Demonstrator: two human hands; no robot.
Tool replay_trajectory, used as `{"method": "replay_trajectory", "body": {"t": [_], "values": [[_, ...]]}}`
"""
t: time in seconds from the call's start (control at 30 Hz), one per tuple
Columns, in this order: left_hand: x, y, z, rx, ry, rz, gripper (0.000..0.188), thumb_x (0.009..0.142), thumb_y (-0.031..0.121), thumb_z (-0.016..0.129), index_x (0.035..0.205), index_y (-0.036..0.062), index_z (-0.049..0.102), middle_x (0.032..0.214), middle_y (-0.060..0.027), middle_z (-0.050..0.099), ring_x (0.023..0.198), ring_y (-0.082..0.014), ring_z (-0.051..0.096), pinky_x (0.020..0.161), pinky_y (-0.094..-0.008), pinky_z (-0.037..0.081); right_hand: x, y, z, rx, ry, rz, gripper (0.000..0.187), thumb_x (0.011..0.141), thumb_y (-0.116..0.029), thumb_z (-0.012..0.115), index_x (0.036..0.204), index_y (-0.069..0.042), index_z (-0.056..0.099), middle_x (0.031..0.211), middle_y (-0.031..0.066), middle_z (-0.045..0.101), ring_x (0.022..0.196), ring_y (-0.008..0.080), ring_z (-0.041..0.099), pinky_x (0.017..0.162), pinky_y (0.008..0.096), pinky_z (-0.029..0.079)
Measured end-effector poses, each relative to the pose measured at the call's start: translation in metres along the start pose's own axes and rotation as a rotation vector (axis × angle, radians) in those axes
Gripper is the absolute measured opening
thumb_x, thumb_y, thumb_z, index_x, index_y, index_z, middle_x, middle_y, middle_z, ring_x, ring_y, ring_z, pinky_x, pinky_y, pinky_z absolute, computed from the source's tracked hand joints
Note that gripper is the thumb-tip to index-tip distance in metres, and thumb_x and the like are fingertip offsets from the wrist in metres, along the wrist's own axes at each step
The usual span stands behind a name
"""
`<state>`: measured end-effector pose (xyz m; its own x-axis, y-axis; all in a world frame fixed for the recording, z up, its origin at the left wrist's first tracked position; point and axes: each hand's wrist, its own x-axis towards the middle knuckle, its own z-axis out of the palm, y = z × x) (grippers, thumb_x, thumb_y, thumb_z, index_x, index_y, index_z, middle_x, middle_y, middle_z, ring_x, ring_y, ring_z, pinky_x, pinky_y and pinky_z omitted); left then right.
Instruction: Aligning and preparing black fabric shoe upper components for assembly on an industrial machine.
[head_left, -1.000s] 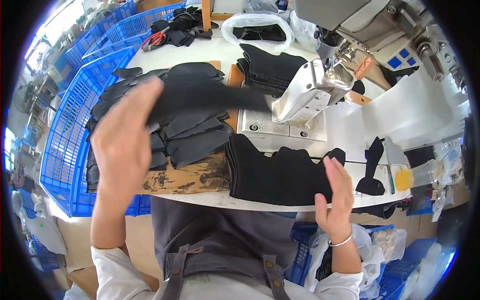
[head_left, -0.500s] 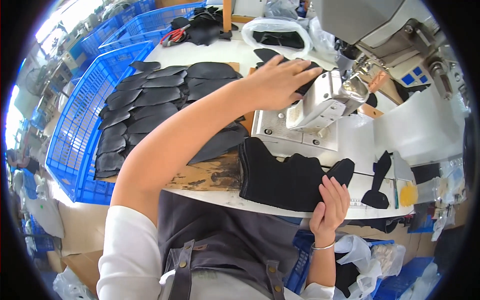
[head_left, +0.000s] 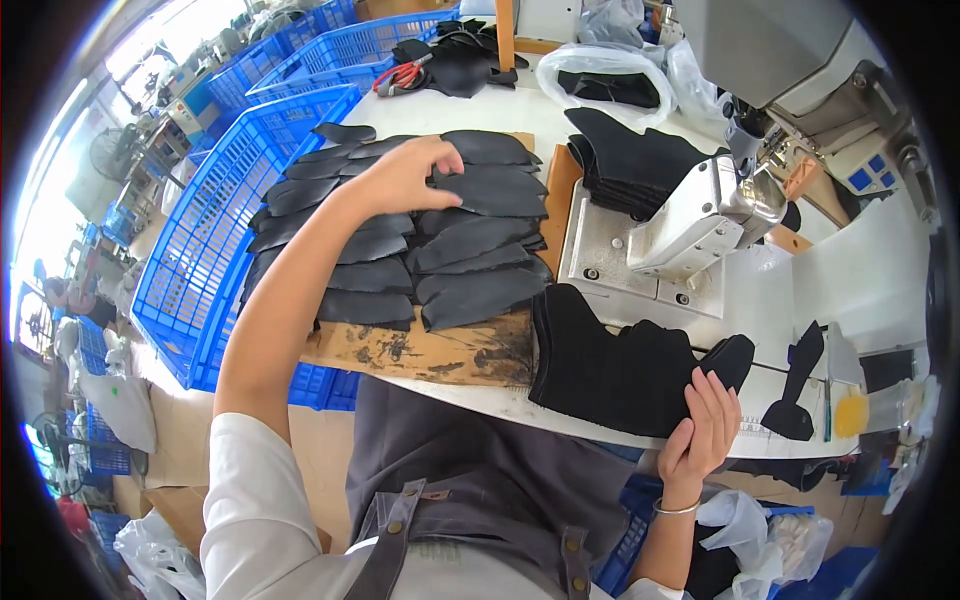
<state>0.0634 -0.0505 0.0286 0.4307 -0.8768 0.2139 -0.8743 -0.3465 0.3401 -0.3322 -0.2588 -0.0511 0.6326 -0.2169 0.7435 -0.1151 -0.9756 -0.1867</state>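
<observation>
My left hand (head_left: 410,182) is above the rows of dark leather pieces (head_left: 490,192) with thumb and curved fingers apart and nothing between them. My right hand (head_left: 706,430) rests at the right end of a stack of black fabric pieces (head_left: 615,362) by the table's front edge. Its fingers are stretched out against the stack's corner, thumb a little apart. Another thick pile of black cut pieces (head_left: 640,160) lies behind the metal arm of a sewing machine (head_left: 690,225), partly hidden by it.
A stained wooden board (head_left: 430,352) lies under the leather pieces. Blue plastic crates (head_left: 190,270) stand along the left. Red-handled scissors (head_left: 403,76) and a white plastic bag (head_left: 560,75) are at the back. One narrow black piece (head_left: 795,385) lies at the right.
My left hand has left the black pile behind the machine and moved left over the leather pieces. My right hand stays at the fabric stack. The whole view has shifted slightly.
</observation>
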Motion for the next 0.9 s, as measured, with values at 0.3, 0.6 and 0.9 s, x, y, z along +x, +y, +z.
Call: {"method": "replay_trajectory", "body": {"t": [0.3, 0.6, 0.9], "values": [[-0.002, -0.006, 0.018, 0.52, 0.094, 0.264, 0.016, 0.072, 0.008, 0.064, 0.087, 0.0095, 0.06, 0.088, -0.003, 0.055, 0.091, -0.0218, 0.058, 0.083, -0.0346, 0.043, 0.0, -0.001, 0.001, -0.004, 0.01, 0.003, 0.028, 0.088, -0.011, 0.045, 0.104, 0.001, 0.064, 0.114, 0.0151, 0.067, 0.112, 0.0331, 0.06, 0.102, 0.048, 0.038], [0.027, 0.094, -0.009, 0.173, 0.677, 0.374, 0.017, 0.074, 0.0, 0.057, 0.09, 0.0057, 0.06, 0.093, -0.0098, 0.062, 0.086, -0.0282, 0.061, 0.08, -0.0391, 0.047, 0.005, -0.007, -0.01, 0.144, 0.113, 0.054, 0.026, 0.086, -0.009, 0.051, 0.107, 0.004, 0.061, 0.113, 0.0199, 0.065, 0.108, 0.035, 0.059, 0.1, 0.0442, 0.04], [-0.027, 0.22, 0.025, 0.144, 0.411, 0.85, 0.029, 0.065, 0.011, 0.071, 0.092, 0.0047, 0.062, 0.094, -0.0082, 0.06, 0.083, -0.0241, 0.062, 0.081, -0.0388, 0.051, 0.075, -0.07, -0.027, 0.53, -0.149, 0.381, 0.057, 0.068, -0.005, 0.077, 0.12, 0.002, 0.056, 0.102, 0.0164, 0.066, 0.087, 0.0227, 0.066, 0.078, 0.0292, 0.052]]}}
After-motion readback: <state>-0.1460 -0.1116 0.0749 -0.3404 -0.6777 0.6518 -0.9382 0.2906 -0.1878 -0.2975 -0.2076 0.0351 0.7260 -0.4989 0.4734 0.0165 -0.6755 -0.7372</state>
